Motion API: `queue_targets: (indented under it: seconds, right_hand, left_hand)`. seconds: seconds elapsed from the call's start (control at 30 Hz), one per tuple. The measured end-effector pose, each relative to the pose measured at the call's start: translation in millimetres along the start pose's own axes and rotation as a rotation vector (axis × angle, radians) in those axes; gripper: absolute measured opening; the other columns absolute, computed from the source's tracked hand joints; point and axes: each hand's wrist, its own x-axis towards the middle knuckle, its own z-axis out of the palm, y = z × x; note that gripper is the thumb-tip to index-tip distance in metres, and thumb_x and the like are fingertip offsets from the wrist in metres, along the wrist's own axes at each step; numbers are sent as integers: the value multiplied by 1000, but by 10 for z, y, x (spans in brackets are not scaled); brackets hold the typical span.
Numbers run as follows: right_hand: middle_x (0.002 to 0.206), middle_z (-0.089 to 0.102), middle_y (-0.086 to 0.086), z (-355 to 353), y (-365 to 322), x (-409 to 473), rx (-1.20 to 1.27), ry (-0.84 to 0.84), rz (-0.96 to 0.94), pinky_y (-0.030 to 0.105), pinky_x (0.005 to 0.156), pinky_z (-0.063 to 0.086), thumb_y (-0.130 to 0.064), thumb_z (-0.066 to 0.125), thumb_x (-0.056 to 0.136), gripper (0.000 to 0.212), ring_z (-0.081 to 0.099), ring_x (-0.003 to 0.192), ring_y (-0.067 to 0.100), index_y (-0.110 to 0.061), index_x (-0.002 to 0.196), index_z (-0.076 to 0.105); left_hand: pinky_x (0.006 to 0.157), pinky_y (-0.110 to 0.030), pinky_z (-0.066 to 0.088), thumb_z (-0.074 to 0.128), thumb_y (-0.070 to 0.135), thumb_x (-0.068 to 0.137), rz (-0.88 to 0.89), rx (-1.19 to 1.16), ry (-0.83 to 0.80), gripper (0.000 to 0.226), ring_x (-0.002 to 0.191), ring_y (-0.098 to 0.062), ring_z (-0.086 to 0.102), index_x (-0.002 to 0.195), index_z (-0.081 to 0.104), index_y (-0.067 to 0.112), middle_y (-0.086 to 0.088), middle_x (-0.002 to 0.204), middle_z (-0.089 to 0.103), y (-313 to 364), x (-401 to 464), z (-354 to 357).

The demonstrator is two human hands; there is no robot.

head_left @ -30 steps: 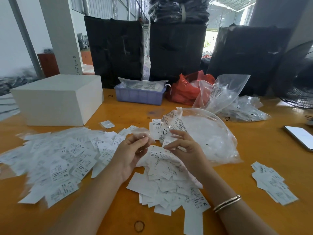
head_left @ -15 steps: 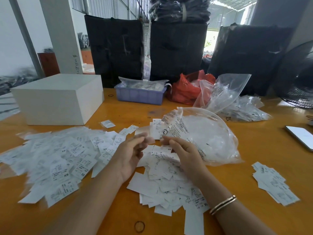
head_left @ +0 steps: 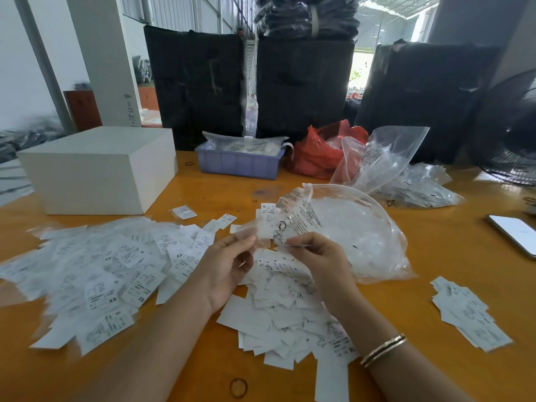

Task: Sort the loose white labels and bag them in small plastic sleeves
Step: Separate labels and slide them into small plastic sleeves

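Both hands raised just above the orange table, over the middle heap of loose white labels. Left hand pinching one edge of a small plastic sleeve between thumb and fingertips; right hand pinching the opposite edge, sleeve stretched between them. Wider spread of bagged labels off to the left, small stack of labels well apart on the right. Large clear bag of sleeves just behind the hands. White box, blue tray, red bag farther back; phone at right edge.
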Motion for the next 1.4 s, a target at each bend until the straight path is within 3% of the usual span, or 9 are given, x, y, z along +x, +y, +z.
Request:
queue_targets:
  seconds: [0.17, 0.37, 0.7, 0.87, 1.0, 1.2, 1.4]
  right_hand:
    - [70, 70, -1, 2, -4, -8, 64, -38, 48, 17, 59, 50, -5, 67, 84, 8, 70, 70, 17, -10, 81, 61]
    - [83, 74, 8, 65, -19, -44, 119, -70, 136, 19, 58, 53, -15, 62, 90, 10, 72, 79, 22, -10, 92, 53]
    - [84, 74, 8, 108, -30, -54, 95, -81, 149, 23, 62, 56, -17, 58, 92, 12, 72, 78, 20, -13, 101, 52]
    - [83, 73, 12, 122, -21, -65, -15, -120, 124, 21, 57, 54, -18, 59, 92, 11, 72, 71, 15, -12, 99, 54]
    - [79, 74, 2, 132, 4, -64, -142, -166, 114, 35, 71, 57, -21, 60, 91, 8, 72, 74, 16, -16, 96, 55]
    - [73, 73, 4, 94, -6, -68, -153, -137, 88, 17, 49, 47, -22, 59, 93, 7, 63, 55, 9, -18, 97, 56]
    - [73, 73, 6, 78, -4, -36, -14, -64, 128, 24, 53, 46, -20, 55, 95, 4, 62, 54, 11, -17, 97, 56]
  left_hand:
    - [54, -18, 50, 67, 2, 73, 2, -46, 18, 16, 61, -7, 65, 78, 67, 17, -1, 71, 70, 12, -11, -7]
    - [59, -17, 55, 68, 5, 77, 18, -56, -11, 36, 67, -8, 69, 109, 58, 16, -2, 75, 73, 13, -20, -10]
    - [58, -18, 55, 72, 11, 65, 24, -26, 15, 38, 71, -8, 70, 103, 66, 16, -2, 81, 74, -21, -4, 18]
    - [61, -19, 54, 74, 14, 64, 40, 37, 12, 32, 69, -6, 68, 96, 71, 21, 3, 78, 73, -37, 4, 9]
    - [67, -23, 50, 77, 21, 60, 65, 137, 20, 35, 79, -10, 65, 95, 72, 23, 0, 89, 71, -57, -16, 27]
    - [75, -24, 47, 73, 16, 78, 132, 306, 16, 24, 82, -5, 67, 99, 70, 27, 10, 90, 73, -86, -23, 47]
    - [76, -25, 45, 67, 18, 85, 181, 386, 15, 18, 83, -5, 69, 96, 72, 31, 9, 92, 74, -85, -23, 25]
